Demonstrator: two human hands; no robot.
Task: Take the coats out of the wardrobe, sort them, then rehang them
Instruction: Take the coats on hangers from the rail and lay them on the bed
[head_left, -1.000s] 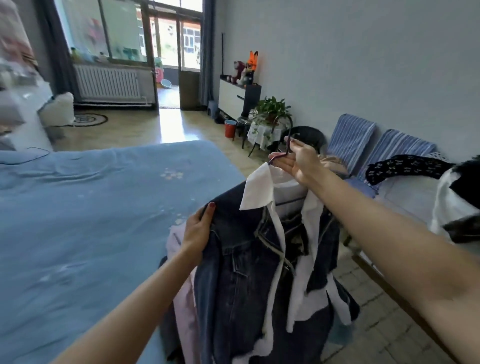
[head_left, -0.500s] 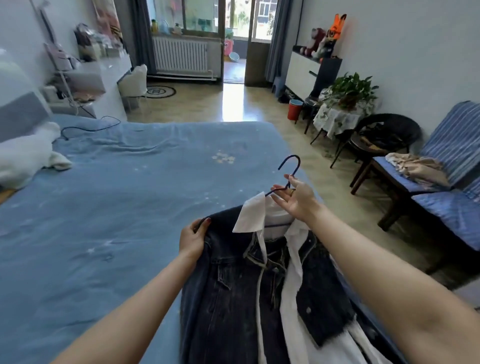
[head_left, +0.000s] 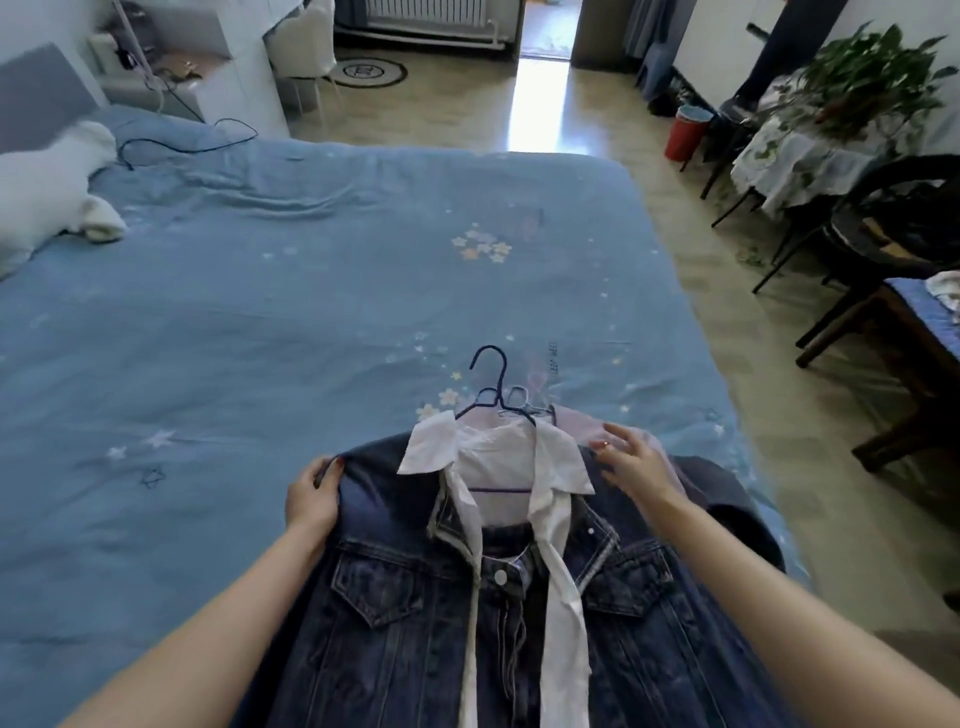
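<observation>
Coats now down flat on bed (head_left: 260, 322), off the carry | left hand (head_left: 311, 493) grips denim jacket (head_left: 415, 613) shoulder | right hand (head_left: 631, 462) has let go of hanger (head_left: 493, 387), fingers spread flat | sorting can start

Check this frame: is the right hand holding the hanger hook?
No. The right hand rests with spread fingers on the denim jacket shoulder, apart from the hanger hook.

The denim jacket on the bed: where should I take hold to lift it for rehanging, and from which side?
Probably grip the hanger at the neck just below its hook, coming from the far, collar end. The denim jacket lies flat on the bed with the hook sticking out bare beyond the white collar, so fingers can close round it. The left hand already grips one shoulder.
</observation>
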